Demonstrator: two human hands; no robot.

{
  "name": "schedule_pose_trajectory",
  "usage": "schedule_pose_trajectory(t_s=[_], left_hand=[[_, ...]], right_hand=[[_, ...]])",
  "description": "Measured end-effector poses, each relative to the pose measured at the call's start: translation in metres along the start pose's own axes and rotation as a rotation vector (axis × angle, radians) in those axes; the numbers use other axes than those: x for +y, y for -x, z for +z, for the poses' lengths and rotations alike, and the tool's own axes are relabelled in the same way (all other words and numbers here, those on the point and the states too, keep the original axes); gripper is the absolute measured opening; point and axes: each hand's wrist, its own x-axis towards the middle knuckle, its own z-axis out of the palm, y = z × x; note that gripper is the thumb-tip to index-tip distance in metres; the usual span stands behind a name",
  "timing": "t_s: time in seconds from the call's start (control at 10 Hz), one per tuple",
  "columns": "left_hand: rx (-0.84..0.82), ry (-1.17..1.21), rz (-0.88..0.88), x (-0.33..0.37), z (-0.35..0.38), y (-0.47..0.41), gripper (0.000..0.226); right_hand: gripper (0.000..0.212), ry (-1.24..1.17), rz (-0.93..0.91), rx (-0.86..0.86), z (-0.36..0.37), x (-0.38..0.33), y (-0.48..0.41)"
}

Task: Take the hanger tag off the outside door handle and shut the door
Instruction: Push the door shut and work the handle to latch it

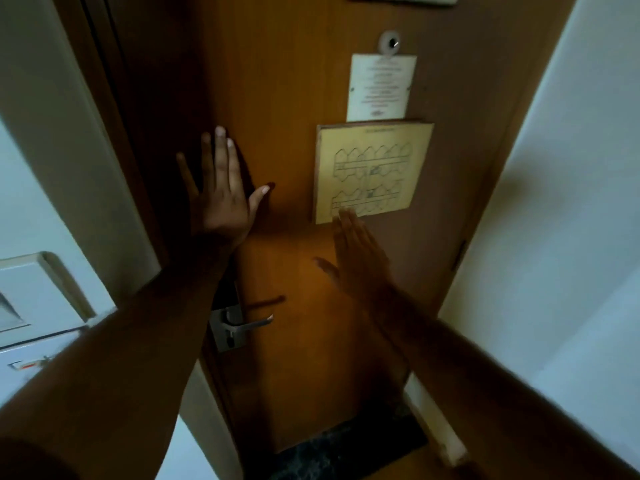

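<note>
Inside handle (247,326) near, nothing hanging on it. Left hand (221,199) flat on door (284,98), fingers spread, holding nothing. Right hand (360,258) open, blurry, at map sign's (372,173) bottom edge. Tag not seen. Door looks almost shut; last push left.

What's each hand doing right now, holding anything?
Left hand: open, fingers spread, palm flat on the door, holding nothing.
Right hand: open, empty, blurred; contact with the door cannot be told.
</note>
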Motion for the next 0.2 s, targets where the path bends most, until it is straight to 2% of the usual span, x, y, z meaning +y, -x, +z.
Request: schedule_pose_trajectory(t_s=[0.1, 0.2], left_hand=[[-0.071, 0.232, -0.040, 0.016, -0.027, 0.004, 0.095], [-0.083, 0.290, -0.023, 0.034, -0.055, 0.000, 0.098]], right_hand=[[0.094, 0.048, 0.034, 0.069, -0.052, 0.037, -0.007], [0.093, 0.082, 0.055, 0.129, -0.110, 0.065, -0.013]])
